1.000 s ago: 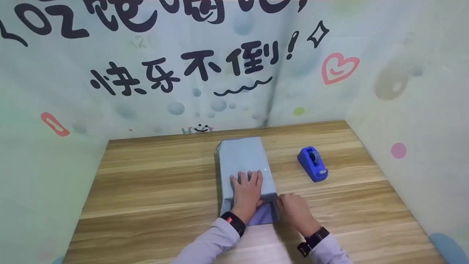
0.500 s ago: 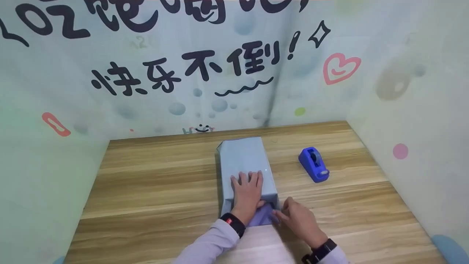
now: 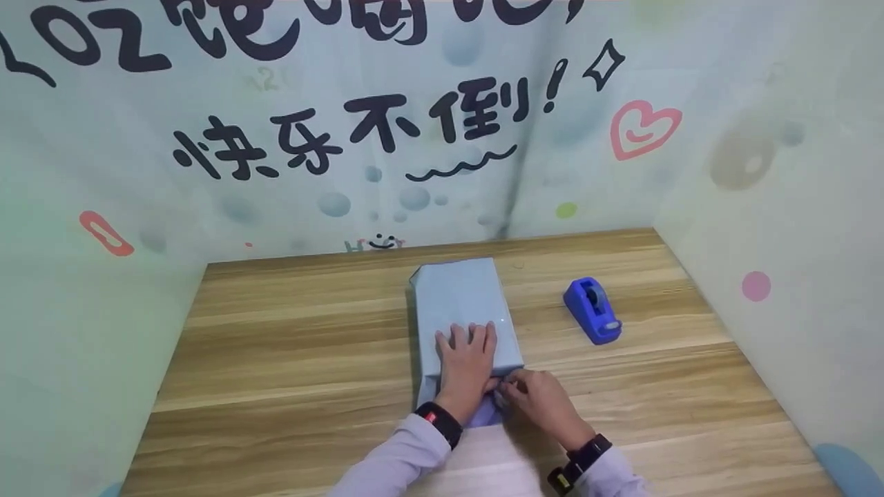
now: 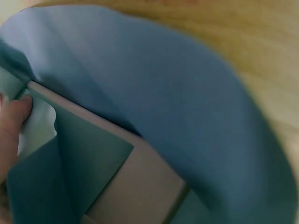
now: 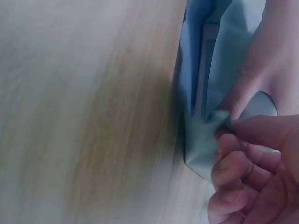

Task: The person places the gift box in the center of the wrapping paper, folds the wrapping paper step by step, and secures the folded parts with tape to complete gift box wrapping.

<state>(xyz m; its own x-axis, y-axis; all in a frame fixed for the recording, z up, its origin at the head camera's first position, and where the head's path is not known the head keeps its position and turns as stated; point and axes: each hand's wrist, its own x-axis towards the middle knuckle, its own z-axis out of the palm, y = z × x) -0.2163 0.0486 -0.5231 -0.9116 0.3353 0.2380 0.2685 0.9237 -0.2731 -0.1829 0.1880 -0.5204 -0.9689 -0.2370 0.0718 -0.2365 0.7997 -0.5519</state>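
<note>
Lay mid-table on the wooden table (image 3: 290, 345), long side running away from the person: a box wrapped in pale blue paper (image 3: 459, 297). Pressed flat on its near top, fingers straight and spread, the left hand (image 3: 468, 359). Pinched at the box's near end, just beside the left thumb, the loose flap of paper (image 5: 201, 149), caught between thumb and curled fingers of the right hand (image 3: 535, 400). Seen from the left wrist, blurred: folded blue paper (image 4: 187, 116) over a grey box edge, one fingertip (image 4: 14, 121) touching the corner. Stood to the right of the box, well apart from both hands, a blue tape dispenser (image 3: 591, 309). Behind, a pale wall with black lettering (image 3: 359, 131).
</note>
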